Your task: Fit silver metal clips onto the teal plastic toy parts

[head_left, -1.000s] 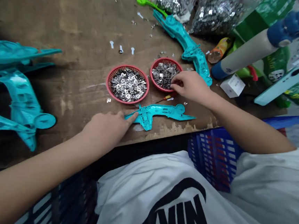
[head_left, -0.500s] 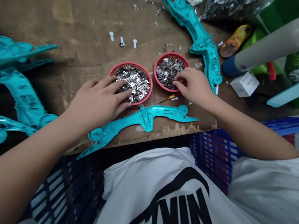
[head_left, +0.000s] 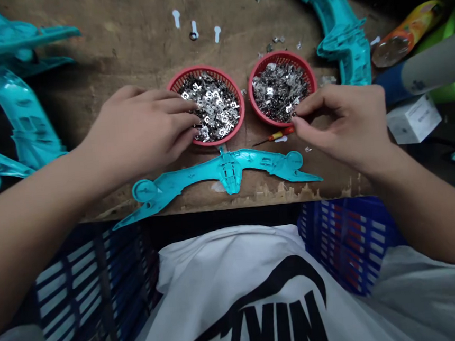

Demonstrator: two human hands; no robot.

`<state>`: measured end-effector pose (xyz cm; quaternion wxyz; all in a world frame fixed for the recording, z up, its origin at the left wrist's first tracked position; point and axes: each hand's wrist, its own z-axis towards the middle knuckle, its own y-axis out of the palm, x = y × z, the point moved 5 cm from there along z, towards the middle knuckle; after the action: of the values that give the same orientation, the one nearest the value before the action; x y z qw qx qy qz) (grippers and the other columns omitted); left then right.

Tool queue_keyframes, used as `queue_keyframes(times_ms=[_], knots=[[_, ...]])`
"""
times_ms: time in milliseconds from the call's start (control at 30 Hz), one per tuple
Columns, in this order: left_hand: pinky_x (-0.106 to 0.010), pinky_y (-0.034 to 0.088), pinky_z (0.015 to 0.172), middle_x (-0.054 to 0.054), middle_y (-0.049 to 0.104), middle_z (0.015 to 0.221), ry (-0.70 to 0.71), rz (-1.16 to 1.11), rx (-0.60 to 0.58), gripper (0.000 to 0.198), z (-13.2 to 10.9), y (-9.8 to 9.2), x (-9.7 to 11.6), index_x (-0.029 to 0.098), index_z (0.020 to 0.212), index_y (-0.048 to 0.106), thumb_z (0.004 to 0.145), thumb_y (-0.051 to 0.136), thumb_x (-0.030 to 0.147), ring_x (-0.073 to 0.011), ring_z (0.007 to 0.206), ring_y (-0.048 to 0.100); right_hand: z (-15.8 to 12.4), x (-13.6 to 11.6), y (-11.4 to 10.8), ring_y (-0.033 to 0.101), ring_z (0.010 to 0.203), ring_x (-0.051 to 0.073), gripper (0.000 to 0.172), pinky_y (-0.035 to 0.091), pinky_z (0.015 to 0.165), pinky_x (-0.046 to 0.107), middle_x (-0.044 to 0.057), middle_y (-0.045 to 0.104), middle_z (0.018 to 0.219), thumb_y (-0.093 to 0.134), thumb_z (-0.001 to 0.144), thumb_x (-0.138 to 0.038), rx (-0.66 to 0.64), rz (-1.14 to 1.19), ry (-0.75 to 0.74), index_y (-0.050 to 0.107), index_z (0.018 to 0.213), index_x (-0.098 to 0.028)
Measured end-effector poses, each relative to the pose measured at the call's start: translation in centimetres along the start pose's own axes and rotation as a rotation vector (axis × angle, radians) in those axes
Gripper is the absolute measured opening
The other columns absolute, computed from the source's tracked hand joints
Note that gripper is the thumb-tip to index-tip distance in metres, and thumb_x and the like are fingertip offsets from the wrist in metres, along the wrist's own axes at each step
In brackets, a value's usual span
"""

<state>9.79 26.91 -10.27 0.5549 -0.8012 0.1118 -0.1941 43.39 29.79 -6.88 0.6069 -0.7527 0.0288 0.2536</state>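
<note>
Left hand: one, fingers bent, tips among the metal clips in the left red basket; whether they pinch a clip cannot be told.
Right hand: one, thumb and forefinger tips drawn together at the near right edge of the right red basket, which holds small metal pieces; anything between the tips is too small to tell.
Teal plastic part: one, winged, lying along the near table edge, before both baskets (neither hand touches it).
Screwdriver: one, yellow-and-red handle, just near of the right basket.
White keyhole-shaped pieces: three, beyond the left basket.
Further teal parts: several, far left.
White box: one, right.
</note>
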Motion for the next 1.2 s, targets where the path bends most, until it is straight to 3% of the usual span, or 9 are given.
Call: queue_keyframes(times_ms=[100, 167, 300, 433, 567, 700, 867, 1000, 1200], knots=[[-0.08, 0.055, 0.147, -0.005, 0.076, 0.188, -0.015, 0.042, -0.025, 0.069, 0.2, -0.2, -0.3, 0.027, 0.159, 0.088, 0.132, 0.028, 0.047, -0.0426, 0.177, 0.069, -0.7, -0.9, 0.4, 0.087, 0.109, 0.042, 0.021, 0.075, 0.099, 0.057, 0.016, 0.092, 0.111, 0.089, 0.11, -0.051, -0.02, 0.132, -0.004, 0.091, 0.109, -0.03], [-0.072, 0.058, 0.147, -0.005, 0.081, 0.181, -0.028, 0.003, 0.002, 0.065, 0.3, -0.4, -0.6, 0.027, 0.156, 0.088, 0.131, 0.031, 0.045, -0.0389, 0.171, 0.073, -1.0, -1.3, 1.0, 0.086, 0.103, 0.038, 0.021, 0.076, 0.093, 0.053, 0.013, 0.09, 0.108, 0.092, 0.108, -0.051, -0.049, 0.217, 0.01, 0.091, 0.11, -0.03], [-0.05, 0.065, 0.136, -0.007, 0.093, 0.156, -0.061, -0.137, 0.166, 0.047, 0.4, -0.7, -1.4, 0.023, 0.142, 0.09, 0.126, 0.049, 0.04, -0.0297, 0.149, 0.084, -1.3, -1.8, 2.3, 0.082, 0.093, 0.029, 0.014, 0.074, 0.089, 0.046, 0.005, 0.085, 0.101, 0.095, 0.106, -0.042, -0.147, 0.305, 0.009, 0.09, 0.112, -0.031], [-0.041, 0.068, 0.126, -0.006, 0.097, 0.14, -0.116, -0.194, 0.259, 0.037, 0.3, -1.1, -1.7, 0.021, 0.135, 0.087, 0.12, 0.056, 0.033, -0.0244, 0.131, 0.088, -1.2, -2.2, 3.0, 0.078, 0.081, 0.024, 0.007, 0.073, 0.087, 0.042, 0.001, 0.081, 0.092, 0.086, 0.103, -0.026, -0.227, 0.314, -0.062, 0.088, 0.107, -0.031], [-0.039, 0.069, 0.122, -0.005, 0.096, 0.135, -0.155, -0.207, 0.267, 0.039, 0.4, -1.1, -2.1, 0.024, 0.137, 0.085, 0.124, 0.055, 0.044, -0.0229, 0.126, 0.087, -0.8, -1.4, 3.9, 0.082, 0.087, 0.025, 0.006, 0.074, 0.092, 0.041, 0.001, 0.083, 0.091, 0.086, 0.106, -0.032, -0.27, 0.266, -0.039, 0.091, 0.108, -0.029], [-0.037, 0.064, 0.121, -0.005, 0.095, 0.13, -0.116, -0.198, 0.305, 0.04, 0.5, -0.4, -2.8, 0.02, 0.137, 0.087, 0.12, 0.057, 0.042, -0.0226, 0.125, 0.088, -0.1, 0.6, 5.6, 0.086, 0.088, 0.028, 0.024, 0.075, 0.083, 0.042, 0.004, 0.085, 0.089, 0.099, 0.11, -0.052, -0.389, 0.342, 0.018, 0.096, 0.11, -0.028], [-0.036, 0.059, 0.123, -0.003, 0.095, 0.13, -0.148, -0.181, 0.361, 0.046, 0.4, -0.6, -3.2, 0.02, 0.143, 0.091, 0.122, 0.061, 0.049, -0.0206, 0.123, 0.086, 0.4, 2.2, 7.2, 0.089, 0.085, 0.03, 0.017, 0.079, 0.081, 0.046, 0.005, 0.087, 0.087, 0.098, 0.111, -0.043, -0.59, 0.335, 0.161, 0.096, 0.102, -0.028], [-0.035, 0.055, 0.128, -0.002, 0.095, 0.139, -0.119, -0.203, 0.32, 0.048, 0.3, -0.6, -2.7, 0.019, 0.15, 0.092, 0.123, 0.056, 0.039, -0.0196, 0.13, 0.085, 0.5, 1.9, 7.2, 0.089, 0.081, 0.03, 0.02, 0.079, 0.079, 0.047, 0.005, 0.087, 0.087, 0.101, 0.11, -0.045, -0.592, 0.368, 0.178, 0.095, 0.102, -0.028], [-0.044, 0.056, 0.129, -0.006, 0.093, 0.133, -0.092, -0.183, 0.253, 0.064, 0.6, 0.8, -3.2, 0.02, 0.148, 0.091, 0.12, 0.055, 0.065, -0.028, 0.133, 0.085, 0.4, 2.3, 7.9, 0.088, 0.083, 0.031, 0.031, 0.081, 0.078, 0.049, 0.007, 0.086, 0.086, 0.103, 0.11, -0.057, -0.561, 0.359, 0.077, 0.096, 0.102, -0.028]])
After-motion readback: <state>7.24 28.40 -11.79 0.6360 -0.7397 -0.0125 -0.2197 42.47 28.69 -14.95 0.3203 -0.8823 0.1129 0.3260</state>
